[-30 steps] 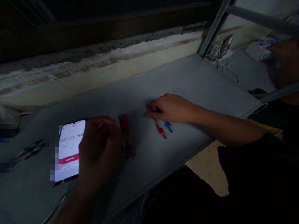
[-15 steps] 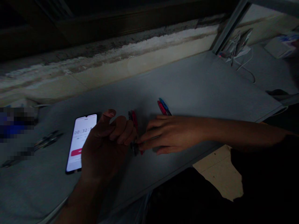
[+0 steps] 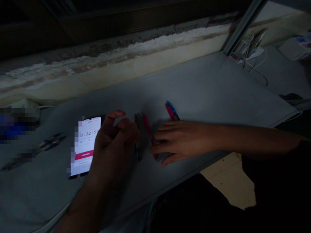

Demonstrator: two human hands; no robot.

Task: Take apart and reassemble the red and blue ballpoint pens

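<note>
Two blurred pens, one black (image 3: 139, 139) and one red (image 3: 146, 125), lie on the grey table top (image 3: 206, 90) between my hands. My left hand (image 3: 114, 142) is just left of them, fingers curled and thumb apart, with nothing visible in it. My right hand (image 3: 177, 140) reaches in from the right, its fingertips at the red pen's lower end. Blur hides whether it grips that pen. Just past its knuckles lie a red pen (image 3: 170, 112) and a blue pen (image 3: 173, 110), side by side and partly hidden.
A lit smartphone (image 3: 85, 145) showing a timer lies under my left hand's side. Pixelated objects and dark pens (image 3: 46, 145) lie further left. Cables (image 3: 250, 61) and a white box (image 3: 293, 48) sit at the far right, beside a metal upright (image 3: 243, 27).
My right hand has moved left from over the red and blue pens to the black and red pens. My left hand has risen beside them, and the view has shifted slightly.
</note>
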